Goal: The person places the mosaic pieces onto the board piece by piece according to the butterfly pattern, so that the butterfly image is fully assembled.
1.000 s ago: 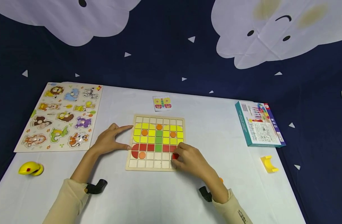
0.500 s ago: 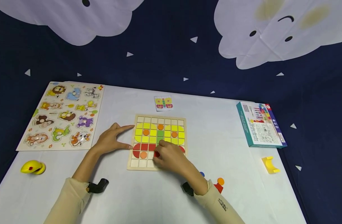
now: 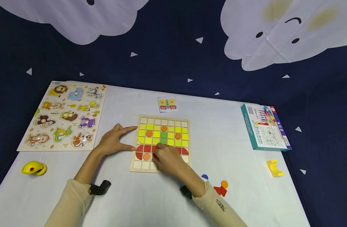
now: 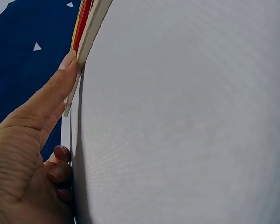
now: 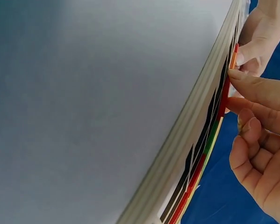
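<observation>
A wooden grid board (image 3: pixel 132 164) lies mid-table, partly filled with flat coloured tiles: yellow ones (image 3: pixel 156 134), orange discs (image 3: pixel 146 156), a green column (image 3: pixel 163 135) and a red row (image 3: pixel 146 148). Along its left edge my left hand (image 3: pixel 112 142) rests, thumb and index finger spread and touching the rim. Over the lower middle of the board is my right hand (image 3: pixel 167 160). It pinches a red tile (image 5: pixel 226 88) between thumb and index finger at the board's surface, beside the lower orange disc. The right hand hides several grid cells in the head view.
A butterfly pattern card (image 3: pixel 167 104) lies behind the board. Loose red tiles (image 3: pixel 220 191), an orange disc (image 3: pixel 224 184) and a blue half-disc (image 3: pixel 204 177) lie right. An animal puzzle (image 3: pixel 62 116), yellow toy (image 3: pixel 34 168), box (image 3: pixel 265 127) and yellow curved piece (image 3: pixel 274 167) stand around.
My right hand has moved left across the board with the red tile, from the right side to near the lower orange disc, uncovering the loose tiles. The left hand stays at the board's edge.
</observation>
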Tool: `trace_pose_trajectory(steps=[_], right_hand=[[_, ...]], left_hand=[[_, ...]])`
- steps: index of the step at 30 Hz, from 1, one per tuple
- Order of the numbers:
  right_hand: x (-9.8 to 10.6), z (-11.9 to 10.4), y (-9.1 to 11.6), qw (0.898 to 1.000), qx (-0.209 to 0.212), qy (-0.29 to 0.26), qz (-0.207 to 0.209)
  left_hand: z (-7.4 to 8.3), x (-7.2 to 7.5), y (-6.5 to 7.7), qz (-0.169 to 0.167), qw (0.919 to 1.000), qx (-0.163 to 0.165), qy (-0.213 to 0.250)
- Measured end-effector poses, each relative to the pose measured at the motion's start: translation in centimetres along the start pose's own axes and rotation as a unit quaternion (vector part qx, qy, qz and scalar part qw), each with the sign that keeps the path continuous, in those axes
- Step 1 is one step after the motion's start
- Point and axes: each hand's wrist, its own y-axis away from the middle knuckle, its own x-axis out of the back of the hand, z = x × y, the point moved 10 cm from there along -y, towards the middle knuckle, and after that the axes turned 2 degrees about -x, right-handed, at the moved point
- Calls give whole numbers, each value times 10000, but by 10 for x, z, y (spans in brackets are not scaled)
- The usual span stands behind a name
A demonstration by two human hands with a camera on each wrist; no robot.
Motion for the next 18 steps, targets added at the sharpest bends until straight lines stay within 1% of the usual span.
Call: trace_pose_trajectory(steps=[7, 13, 18], right_hand=[[1, 0, 0, 9991, -60, -412, 58], [4, -2, 3, 9997, -52, -248, 57], [19, 3, 16, 9991, -140, -363, 137]], left_hand=[[2, 0, -2, 2, 10000, -9, -31], [1, -2, -1, -60, 10000, 44, -36], [-1, -2, 0, -76, 9999, 82, -54]])
